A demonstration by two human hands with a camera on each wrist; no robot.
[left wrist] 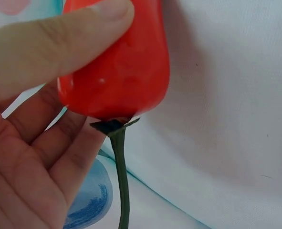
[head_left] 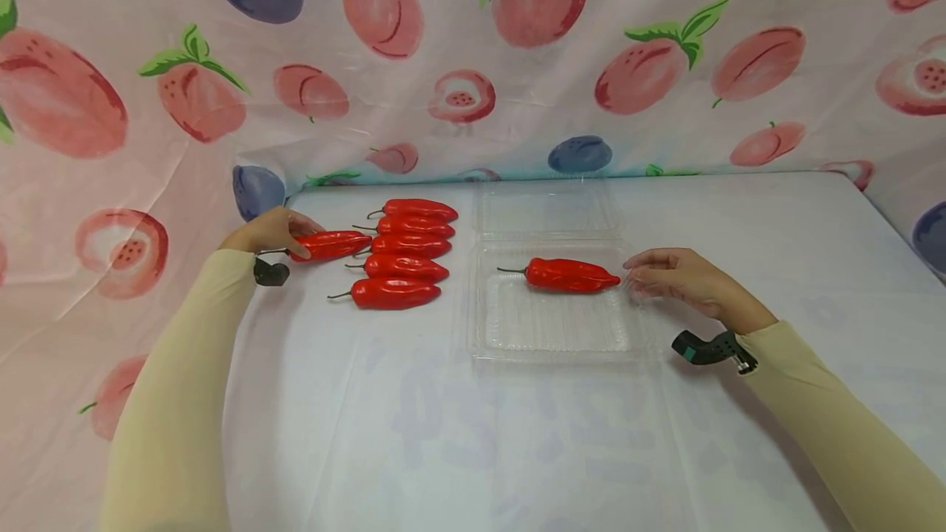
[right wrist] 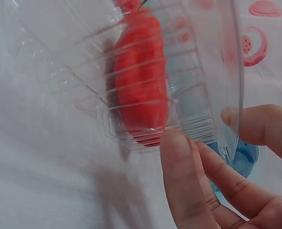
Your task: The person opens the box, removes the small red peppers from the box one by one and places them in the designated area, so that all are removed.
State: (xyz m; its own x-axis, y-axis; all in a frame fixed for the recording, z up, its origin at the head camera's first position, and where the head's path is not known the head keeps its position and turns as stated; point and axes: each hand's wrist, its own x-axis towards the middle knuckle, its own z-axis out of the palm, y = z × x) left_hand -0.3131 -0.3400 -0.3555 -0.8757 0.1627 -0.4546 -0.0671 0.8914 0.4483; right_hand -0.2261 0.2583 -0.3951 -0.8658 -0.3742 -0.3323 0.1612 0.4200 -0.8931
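My left hand (head_left: 268,230) pinches a red pepper (head_left: 328,245) near its stem end, left of the row. In the left wrist view the thumb lies across this pepper (left wrist: 126,71), and its green stem points down. My right hand (head_left: 683,279) holds the right edge of an open clear plastic container (head_left: 491,339). The right wrist view has the thumb (right wrist: 179,162) against the container's ribbed wall and another finger at its rim. Inside the container's tray lies one red pepper (head_left: 569,275), its stem pointing left.
Several red peppers (head_left: 399,294) lie side by side in a column between my left hand and the container. The container's open lid (head_left: 547,208) lies behind its tray. A white cloth (head_left: 355,433) covers the table, and a fruit-print curtain (head_left: 517,80) hangs behind.
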